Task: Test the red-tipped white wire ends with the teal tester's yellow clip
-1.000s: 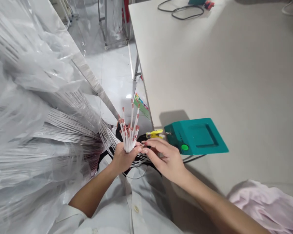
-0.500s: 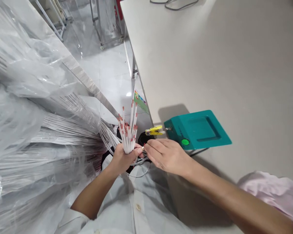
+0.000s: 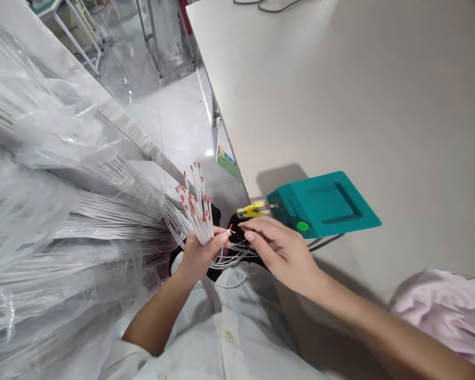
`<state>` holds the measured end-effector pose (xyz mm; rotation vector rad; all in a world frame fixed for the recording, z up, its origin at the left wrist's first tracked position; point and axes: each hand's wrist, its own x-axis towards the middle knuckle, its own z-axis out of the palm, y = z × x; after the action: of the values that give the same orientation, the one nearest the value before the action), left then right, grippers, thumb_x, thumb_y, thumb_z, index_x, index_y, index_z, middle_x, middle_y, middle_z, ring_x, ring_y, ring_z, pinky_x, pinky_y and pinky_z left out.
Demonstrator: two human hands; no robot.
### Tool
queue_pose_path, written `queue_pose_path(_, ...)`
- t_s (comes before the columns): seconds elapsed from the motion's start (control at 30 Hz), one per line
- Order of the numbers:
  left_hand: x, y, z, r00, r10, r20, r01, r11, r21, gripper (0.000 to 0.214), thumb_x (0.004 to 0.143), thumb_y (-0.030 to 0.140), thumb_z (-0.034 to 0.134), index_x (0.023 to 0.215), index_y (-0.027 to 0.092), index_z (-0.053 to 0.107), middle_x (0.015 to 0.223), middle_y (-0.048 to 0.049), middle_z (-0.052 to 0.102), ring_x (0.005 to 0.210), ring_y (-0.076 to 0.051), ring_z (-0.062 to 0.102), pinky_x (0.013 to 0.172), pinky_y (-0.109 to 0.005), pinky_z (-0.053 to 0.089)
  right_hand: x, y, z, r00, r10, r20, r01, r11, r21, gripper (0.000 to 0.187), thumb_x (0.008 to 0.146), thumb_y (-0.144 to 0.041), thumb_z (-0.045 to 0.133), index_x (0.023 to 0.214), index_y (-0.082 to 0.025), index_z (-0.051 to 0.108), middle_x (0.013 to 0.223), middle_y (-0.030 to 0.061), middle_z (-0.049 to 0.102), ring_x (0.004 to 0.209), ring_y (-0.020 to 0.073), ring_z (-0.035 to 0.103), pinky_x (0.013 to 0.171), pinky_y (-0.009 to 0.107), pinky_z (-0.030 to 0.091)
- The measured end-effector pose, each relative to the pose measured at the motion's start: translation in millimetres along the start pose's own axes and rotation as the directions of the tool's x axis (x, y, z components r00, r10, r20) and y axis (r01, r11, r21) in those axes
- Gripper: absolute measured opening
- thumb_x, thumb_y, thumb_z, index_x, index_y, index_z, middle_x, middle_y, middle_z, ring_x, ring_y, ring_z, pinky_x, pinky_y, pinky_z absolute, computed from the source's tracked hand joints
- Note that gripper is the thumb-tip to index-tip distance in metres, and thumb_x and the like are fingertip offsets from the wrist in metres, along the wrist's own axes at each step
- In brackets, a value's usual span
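My left hand (image 3: pixel 200 254) is closed around a bundle of thin white wires with red tips (image 3: pixel 196 206), which fan upward from my fist. Just to its right, the fingers of my right hand (image 3: pixel 279 248) are pinched near a single red-tipped wire end (image 3: pixel 230 229) sticking out beside my left thumb. A teal box with a green button (image 3: pixel 324 203) sits on the table edge beyond my right hand. A yellow clip (image 3: pixel 251 210) pokes out of the box's left side, close above my right fingers.
Clear plastic bags holding many white wires (image 3: pixel 63 211) fill the left. The grey table (image 3: pixel 360 95) stretches right and back, with a black cable (image 3: pixel 275 5) at its far edge. Pink cloth (image 3: pixel 447 311) lies at lower right. A metal rack (image 3: pixel 162 42) stands on the tiled floor.
The wire bundle has tilted to the left in my left hand. My right fingers have drawn one red-tipped wire end out beside the bundle. The view has shifted slightly.
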<state>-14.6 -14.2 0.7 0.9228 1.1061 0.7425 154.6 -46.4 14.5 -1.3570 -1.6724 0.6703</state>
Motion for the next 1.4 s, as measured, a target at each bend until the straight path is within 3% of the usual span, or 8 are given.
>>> queue_pose_path(0.3, -5, -2, 4.5, 1.000, -0.016, 0.007, 0.015, 0.996, 0.085, 0.025, 0.071, 0.037, 0.066, 0.070, 0.012, 0.064, 0.049, 0.0035, 0.052, 0.039, -0.003, 0.033, 0.038, -0.019, 0.024, 10, -2, 15, 0.989, 0.148, -0.001, -0.147, 0.980, 0.137, 0.011, 0.081, -0.023, 0.056, 0.074, -0.019, 0.062, 0.069, 0.0026, 0.062, 0.066, 0.0145, 0.057, 0.061, 0.028, 0.046)
queue_pose_path(0.57, -3, -2, 3.2, 0.999, -0.034, -0.024, 0.030, 0.991, -0.133, 0.019, 0.066, 0.030, 0.069, 0.074, 0.014, 0.062, 0.059, 0.0010, 0.060, 0.042, -0.005, 0.039, 0.041, -0.019, 0.027, 11, -5, 20, 0.987, 0.159, 0.031, -0.161, 0.955, 0.248, 0.017, 0.085, -0.022, 0.050, 0.071, -0.019, 0.060, 0.067, 0.0014, 0.060, 0.063, 0.0126, 0.055, 0.059, 0.025, 0.044)
queue_pose_path(0.77, -2, 5, 4.0, 0.997, -0.059, -0.053, 0.050, 0.986, -0.160, 0.020, 0.063, 0.030, 0.070, 0.071, 0.014, 0.061, 0.058, 0.0005, 0.059, 0.044, -0.005, 0.040, 0.042, -0.020, 0.025, 4, -3, 20, 0.978, 0.207, 0.023, -0.207, 0.953, 0.221, 0.017, 0.085, -0.025, 0.047, 0.070, -0.020, 0.052, 0.059, -0.0009, 0.052, 0.055, 0.0116, 0.048, 0.051, 0.024, 0.041)
queue_pose_path(0.87, -2, 4, 3.4, 0.997, -0.056, -0.049, 0.048, 0.986, -0.158, 0.019, 0.065, 0.030, 0.069, 0.071, 0.014, 0.061, 0.058, 0.0002, 0.060, 0.044, -0.005, 0.040, 0.042, -0.020, 0.025, 0, -1, 18, 0.987, 0.127, -0.094, -0.114, 0.985, 0.131, 0.009, 0.086, -0.023, 0.047, 0.083, -0.019, 0.055, 0.078, 0.0033, 0.059, 0.059, 0.0117, 0.052, 0.060, 0.027, 0.046)
queue_pose_path(0.97, -2, -2, 2.8, 0.998, -0.054, -0.029, 0.049, 0.987, -0.150, 0.018, 0.067, 0.029, 0.068, 0.075, 0.014, 0.063, 0.059, -0.0001, 0.061, 0.044, -0.005, 0.039, 0.043, -0.020, 0.026, 0, 1, 18, 0.989, 0.040, -0.144, -0.029, 0.997, 0.074, 0.021, 0.083, -0.022, 0.052, 0.105, -0.019, 0.054, 0.104, 0.0095, 0.058, 0.057, 0.0094, 0.054, 0.061, 0.028, 0.050)
queue_pose_path(1.1, -2, -7, 1.7, 1.000, -0.006, 0.004, 0.006, 0.998, -0.056, 0.021, 0.071, 0.034, 0.066, 0.069, 0.013, 0.064, 0.055, 0.0004, 0.057, 0.042, -0.005, 0.036, 0.042, -0.021, 0.024, 4, 2, 24, 0.995, -0.070, -0.072, 0.074, 0.995, 0.062, 0.012, 0.085, -0.018, 0.050, 0.091, -0.020, 0.060, 0.085, 0.0049, 0.064, 0.074, 0.0135, 0.061, 0.067, 0.026, 0.051)
queue_pose_path(1.2, -4, -4, -0.2, 1.000, 0.013, 0.003, -0.013, 0.999, 0.050, 0.026, 0.072, 0.038, 0.064, 0.070, 0.012, 0.066, 0.052, 0.0007, 0.056, 0.039, -0.004, 0.034, 0.039, -0.021, 0.022, 6, 6, 24, 0.984, -0.176, -0.036, 0.174, 0.983, -0.058, 0.018, 0.086, -0.014, 0.044, 0.086, -0.019, 0.061, 0.081, 0.0048, 0.065, 0.076, 0.0143, 0.061, 0.066, 0.026, 0.050)
queue_pose_path(1.4, -7, -2, -4.5, 0.993, -0.055, 0.104, 0.040, 0.990, 0.134, 0.030, 0.071, 0.041, 0.065, 0.068, 0.011, 0.064, 0.052, -0.0001, 0.056, 0.038, -0.003, 0.033, 0.037, -0.020, 0.022, 11, 12, 10, 0.866, -0.457, 0.201, 0.499, 0.775, -0.388, 0.025, 0.083, -0.013, 0.039, 0.080, -0.016, 0.064, 0.078, 0.0072, 0.067, 0.065, 0.0146, 0.060, 0.057, 0.027, 0.047)
